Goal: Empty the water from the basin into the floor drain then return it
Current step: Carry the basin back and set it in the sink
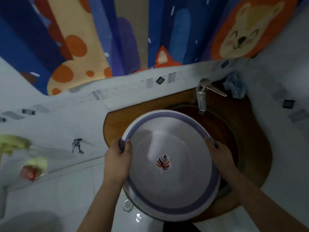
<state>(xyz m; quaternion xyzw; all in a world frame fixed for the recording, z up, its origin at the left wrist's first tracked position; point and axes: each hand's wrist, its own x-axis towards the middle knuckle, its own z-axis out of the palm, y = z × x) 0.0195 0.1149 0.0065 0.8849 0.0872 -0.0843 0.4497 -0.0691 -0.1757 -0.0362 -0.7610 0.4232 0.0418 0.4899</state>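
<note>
Purple rim: it runs round the white basin (170,164), which has a small striped leaf picture at the bottom.
Basin place: held up over the brown sink (222,131), partly past its left edge.
Left hand (117,159): fingers curled round the left rim, thumb on top.
Right hand (220,156): fingers wrapped on the right rim.
Floor drain (127,204): a small round grate on the white floor, just under the basin's near edge.
Tap (201,96): shiny, behind the basin.

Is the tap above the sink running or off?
Off. No water falls from the tap into the brown sink below it.
</note>
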